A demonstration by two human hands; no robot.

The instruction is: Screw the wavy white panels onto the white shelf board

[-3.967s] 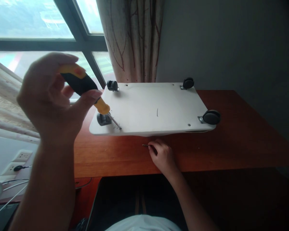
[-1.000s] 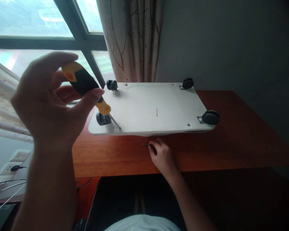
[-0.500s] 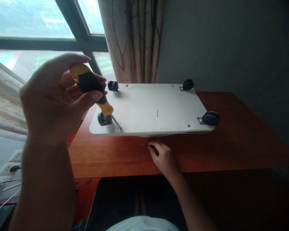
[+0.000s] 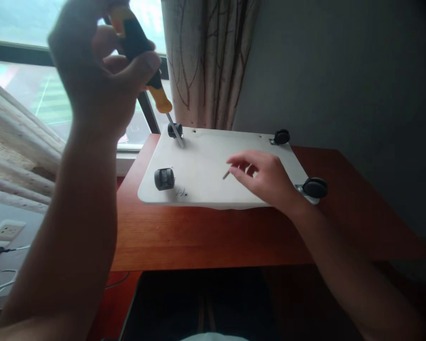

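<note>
Raised at the upper left, my left hand [image 4: 110, 71] grips the yellow and black handle of a screwdriver [image 4: 138, 45]. The shaft points down and its tip appears above the white board [image 4: 202, 163], clear of the near-left screw hole. My right hand [image 4: 259, 175] is over the middle of the board, pinching a small thin metal piece [image 4: 226, 174] between thumb and fingers. Black casters stand at the board's corners: near left [image 4: 164, 179], far left [image 4: 175, 130], far right [image 4: 281, 137] and near right [image 4: 315, 187].
The board lies on a reddish-brown wooden table [image 4: 206, 237]. Behind it hang a patterned curtain [image 4: 209, 61] and a window. A power socket [image 4: 9, 230] with a plug and cables is at the lower left. A dark wall rises at the right.
My left hand has lifted the screwdriver up, so its tip has left the spot at the near-left hole. My right hand has moved from the table's front up over the board with the thin piece.
</note>
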